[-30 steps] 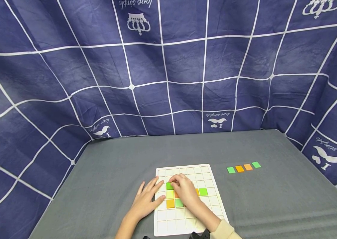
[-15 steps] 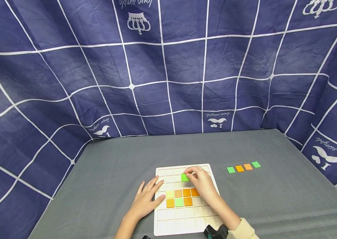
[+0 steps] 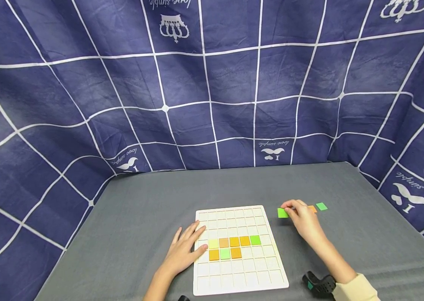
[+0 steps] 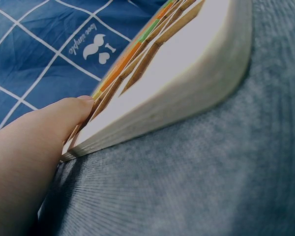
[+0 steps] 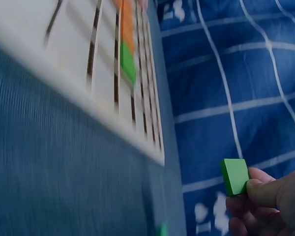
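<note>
A white grid board lies on the grey cloth. In its cells sit two rows of coloured square tiles, among them a yellow tile, a pale green tile and a bright green tile. My left hand rests on the board's left edge, fingers straight and spread; in the left wrist view the thumb touches the rim. To the right of the board, my right hand pinches a green tile between thumb and fingers, above the cloth.
Beyond the right hand, an orange tile and a light green tile lie on the cloth; the hand hides other tiles of that row. A blue curtain with white lines hangs behind the table.
My right hand has lifted the green tile from the board's left side and carried it right, off the board, towards the loose tiles. The left hand has stayed in place.
</note>
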Available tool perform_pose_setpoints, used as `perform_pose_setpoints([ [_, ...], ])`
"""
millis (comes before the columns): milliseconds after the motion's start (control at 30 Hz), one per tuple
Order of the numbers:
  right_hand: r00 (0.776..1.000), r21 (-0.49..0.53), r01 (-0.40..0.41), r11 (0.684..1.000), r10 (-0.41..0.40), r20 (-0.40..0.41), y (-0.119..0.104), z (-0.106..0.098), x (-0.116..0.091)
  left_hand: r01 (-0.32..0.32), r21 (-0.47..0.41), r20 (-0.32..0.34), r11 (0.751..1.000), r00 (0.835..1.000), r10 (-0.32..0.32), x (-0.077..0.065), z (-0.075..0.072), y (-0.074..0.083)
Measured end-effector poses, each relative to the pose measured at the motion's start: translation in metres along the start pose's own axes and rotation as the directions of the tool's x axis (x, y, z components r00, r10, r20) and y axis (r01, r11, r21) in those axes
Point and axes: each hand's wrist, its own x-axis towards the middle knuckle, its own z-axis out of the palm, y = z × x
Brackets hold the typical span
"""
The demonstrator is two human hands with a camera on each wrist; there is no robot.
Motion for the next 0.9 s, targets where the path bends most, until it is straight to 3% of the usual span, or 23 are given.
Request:
perform_pose_setpoints([
  [433,0.996,-0.177,-0.092,0.98,0.093,-0.001,0.099,-0.051,0.022,-0.009,0.002,-0.009,1.0,1.0,0.009,-0.001,-0.002,0.0],
  [700,0.97,-0.203,-0.208,0.957,0.228,0.08,0.143,-0.059,0.024,-0.009,0.006,-0.007,1.0,1.0,0.009,0.0,-0.001,-0.001],
  [900,0.96,-0.212,-0.21,0.954,0.243,0.142,0.16,-0.059,0.031,-0.007,0.009,-0.005,1.0,1.0,0.007,0.0,-0.001,0.0],
])
